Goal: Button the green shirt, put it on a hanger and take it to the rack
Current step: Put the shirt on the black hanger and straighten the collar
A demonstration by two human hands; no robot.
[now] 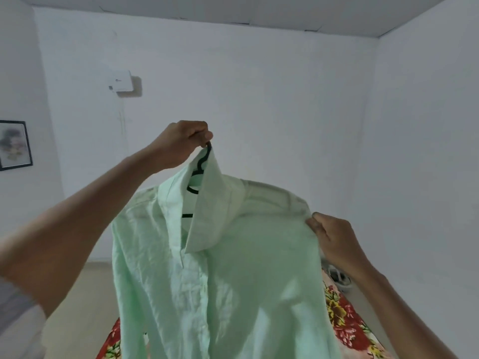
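Note:
The pale green shirt (233, 275) hangs in mid-air in front of me, its front closed below the collar. A black hanger (201, 164) sits inside it; only its neck and parts of the bar show at the collar opening. My left hand (185, 141) is raised and grips the hanger's hook at the top. My right hand (334, 239) pinches the fabric at the shirt's right shoulder edge. The collar stands up on the right side. No rack is in view.
A bed with a red floral cover (344, 322) lies below the shirt. White walls surround me, with a white box (121, 81) on the far wall and a framed picture (14, 145) at the left. Bare pale floor (77, 307) shows at lower left.

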